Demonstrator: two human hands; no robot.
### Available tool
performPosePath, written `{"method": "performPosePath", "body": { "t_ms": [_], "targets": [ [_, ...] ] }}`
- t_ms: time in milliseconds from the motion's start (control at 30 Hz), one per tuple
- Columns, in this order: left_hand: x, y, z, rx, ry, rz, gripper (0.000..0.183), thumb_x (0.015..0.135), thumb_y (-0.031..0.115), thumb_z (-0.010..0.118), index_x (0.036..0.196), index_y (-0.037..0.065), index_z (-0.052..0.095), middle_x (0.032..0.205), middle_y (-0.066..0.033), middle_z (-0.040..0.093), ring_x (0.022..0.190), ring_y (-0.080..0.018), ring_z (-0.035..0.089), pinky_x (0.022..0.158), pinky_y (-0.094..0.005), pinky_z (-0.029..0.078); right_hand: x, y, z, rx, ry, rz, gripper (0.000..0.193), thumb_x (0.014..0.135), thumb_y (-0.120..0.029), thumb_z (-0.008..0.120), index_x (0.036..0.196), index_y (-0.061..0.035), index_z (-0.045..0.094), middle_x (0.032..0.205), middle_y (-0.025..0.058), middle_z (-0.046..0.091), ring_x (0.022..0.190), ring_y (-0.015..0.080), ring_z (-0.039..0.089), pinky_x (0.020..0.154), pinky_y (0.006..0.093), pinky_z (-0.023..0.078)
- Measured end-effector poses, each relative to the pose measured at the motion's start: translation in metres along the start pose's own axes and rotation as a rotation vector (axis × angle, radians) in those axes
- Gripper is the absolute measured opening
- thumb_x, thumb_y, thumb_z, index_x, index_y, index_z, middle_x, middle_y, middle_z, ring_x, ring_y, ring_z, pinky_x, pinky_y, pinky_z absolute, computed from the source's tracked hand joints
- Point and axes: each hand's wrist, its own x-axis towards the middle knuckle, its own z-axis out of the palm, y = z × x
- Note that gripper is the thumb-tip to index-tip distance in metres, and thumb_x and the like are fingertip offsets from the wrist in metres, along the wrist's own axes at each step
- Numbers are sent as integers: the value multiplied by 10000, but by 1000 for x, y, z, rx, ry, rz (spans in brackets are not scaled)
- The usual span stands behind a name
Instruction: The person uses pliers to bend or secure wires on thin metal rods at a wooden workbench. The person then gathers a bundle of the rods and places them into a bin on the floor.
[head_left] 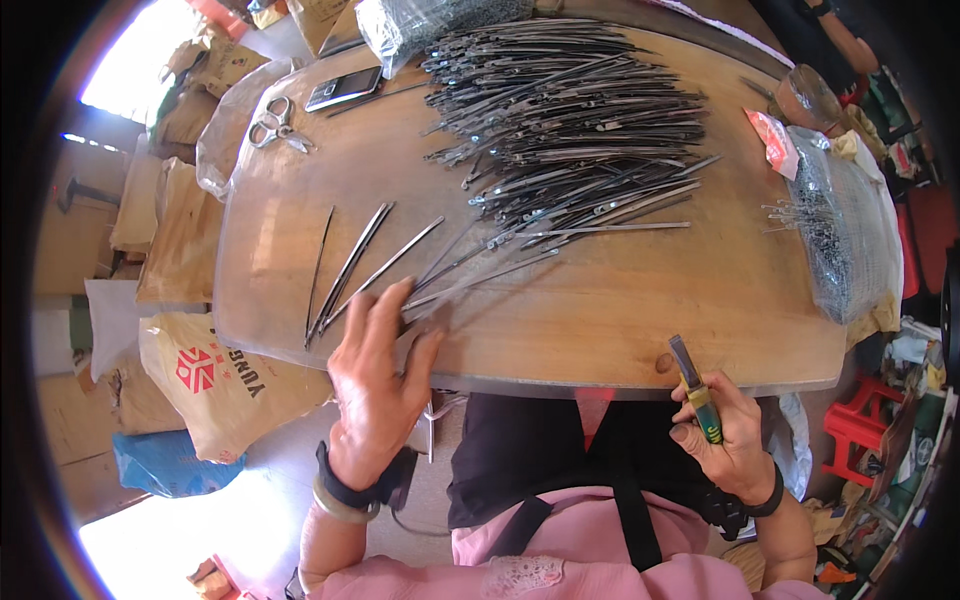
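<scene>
A thick pile of thin dark strips [590,120], some with small shiny ends, covers the far middle of the wooden table. My left hand [372,365] reaches over the near edge with fingers apart; its thumb is slightly blurred. Beside its fingertips lie the near ends of a few loose strips [490,278]; whether it touches them I cannot tell. Several separate strips [352,258] fan out just beyond that hand. In my right hand [728,440], closed at the table's near edge, is a short tool [703,408] with a green-and-yellow handle and a narrow metal tip pointing up.
Scissors [275,125] and a phone [345,88] lie at the table's [600,340] far left. A clear bag of thin metal pieces [835,225] rests on the right edge, near a round container [806,97]. Sacks [215,385] stand left; a red stool [858,425] stands right.
</scene>
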Motion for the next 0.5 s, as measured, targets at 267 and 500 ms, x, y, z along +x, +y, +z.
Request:
{"method": "performPosePath", "body": {
  "t_ms": [267,500],
  "targets": [
    [-9,-42,0,185,-63,88,176,794,-39,674,954,22,634,845,-141,534,719,-342,603,632,-412,479,7,5,0,29,-59,-8,300,850,-211,772,940,46,645,862,133,645,675,267,671,613,336,512],
    [3,-73,-13,403,-3,-103,230,832,25,663,1059,0,641,931,-176,580,850,-388,599,755,-430,478,9,12,-11,42,-126,-49,267,814,-159,796,936,31,652,972,119,664,741,212,683,676,310,531]
  ]
}}
